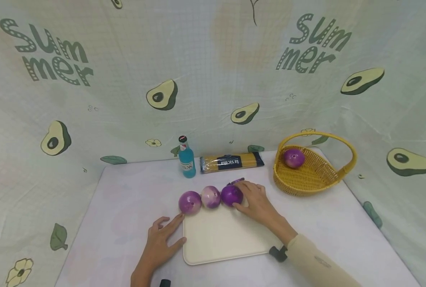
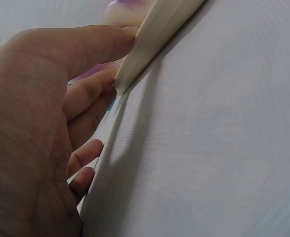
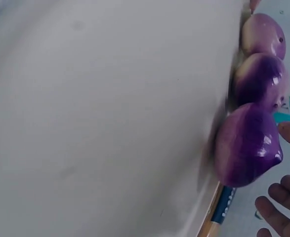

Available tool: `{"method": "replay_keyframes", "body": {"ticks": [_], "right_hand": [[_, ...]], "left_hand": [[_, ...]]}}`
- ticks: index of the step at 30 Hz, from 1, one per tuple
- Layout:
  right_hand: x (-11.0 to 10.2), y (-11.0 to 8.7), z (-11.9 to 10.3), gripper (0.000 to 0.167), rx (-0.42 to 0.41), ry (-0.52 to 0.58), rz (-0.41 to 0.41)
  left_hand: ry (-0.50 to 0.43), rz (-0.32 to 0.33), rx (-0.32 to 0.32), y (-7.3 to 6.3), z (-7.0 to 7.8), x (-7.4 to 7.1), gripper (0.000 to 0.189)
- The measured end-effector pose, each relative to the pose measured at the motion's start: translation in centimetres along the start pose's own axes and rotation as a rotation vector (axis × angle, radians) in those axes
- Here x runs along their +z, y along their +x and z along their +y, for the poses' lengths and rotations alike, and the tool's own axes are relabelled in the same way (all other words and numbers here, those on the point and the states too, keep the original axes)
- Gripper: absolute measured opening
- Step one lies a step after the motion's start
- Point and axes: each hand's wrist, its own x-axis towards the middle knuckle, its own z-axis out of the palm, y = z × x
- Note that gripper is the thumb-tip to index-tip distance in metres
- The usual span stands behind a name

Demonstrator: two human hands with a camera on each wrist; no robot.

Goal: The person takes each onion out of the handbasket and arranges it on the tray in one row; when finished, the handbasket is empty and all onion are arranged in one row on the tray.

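A: Surface and room?
B: White worktop, pale cloth hung around it, printed with avocados and "summer". At the back, a blue bottle stands upright; a pasta pack lies just right of it.
A: Hands?
B: Left hand at the left side of the cream tray: thumb on the side edge, index fingertip at the far corner. Grip apart, fingers extended. Right hand reaches across the tray's right side, thumb and fingers either side of the dark vegetable.
A: Clamped on it?
B: No, grip apart; right wrist view shows fingers spread beside it. Can't tell on contact.
A: Tray contents?
B: Row along the far edge, left to right: purple vegetable, pale vegetable, dark one. Can't tell if on the rim or behind it.
A: Other container?
B: Yellow basket, back right, handle up. One round vegetable inside, left end.
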Motion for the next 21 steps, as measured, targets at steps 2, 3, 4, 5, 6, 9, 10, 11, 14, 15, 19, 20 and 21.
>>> {"method": "replay_keyframes", "body": {"ticks": [2,3,4,5,6,9,10,11,14,15,19,20,21], "right_hand": [[-0.4,0.0,0.4,0.067,-0.004,-0.006,0.011],[-0.6,0.0,0.6,0.065,-0.004,-0.010,0.016],[-0.9,-0.1,0.8,0.064,-0.003,-0.016,0.023],[-1.1,-0.1,1.0,0.063,-0.002,-0.019,0.029],[-1.4,-0.1,1.3,0.062,-0.002,-0.028,0.036],[-2.1,-0.2,1.9,0.059,0.008,-0.034,0.054],[-2.4,-0.2,2.1,0.059,0.013,-0.035,0.060],[-2.6,-0.3,2.3,0.059,0.020,-0.037,0.064],[-3.3,-0.4,3.1,0.058,0.046,-0.047,0.066],[-3.6,-0.4,3.3,0.058,0.057,-0.050,0.062],[-4.4,-0.5,4.4,0.057,0.104,-0.055,0.045],[-4.6,-0.5,4.7,0.057,0.113,-0.056,0.043],[-4.7,-0.5,5.0,0.057,0.126,-0.063,0.039]], "left_hand": [[-0.004,-0.005,-0.008,0.0,0.0,0.0,0.069],[-0.004,-0.006,-0.011,0.0,0.0,0.0,0.069],[-0.005,-0.008,-0.014,0.1,0.1,0.0,0.068],[-0.006,-0.009,-0.017,0.1,0.1,0.0,0.068],[-0.008,-0.010,-0.019,0.1,0.1,0.0,0.068],[-0.011,-0.011,-0.020,0.1,0.1,0.0,0.068],[-0.013,-0.010,-0.019,0.0,0.2,0.0,0.069],[-0.013,-0.009,-0.018,0.0,0.2,0.0,0.069],[-0.013,-0.006,-0.011,0.0,0.2,0.0,0.068],[-0.012,-0.006,-0.010,0.0,0.2,0.0,0.068],[-0.007,-0.011,-0.016,0.1,0.2,-0.1,0.068],[-0.005,-0.013,-0.021,0.1,0.2,-0.1,0.068],[-0.006,-0.016,-0.025,0.1,0.3,-0.1,0.068]]}}
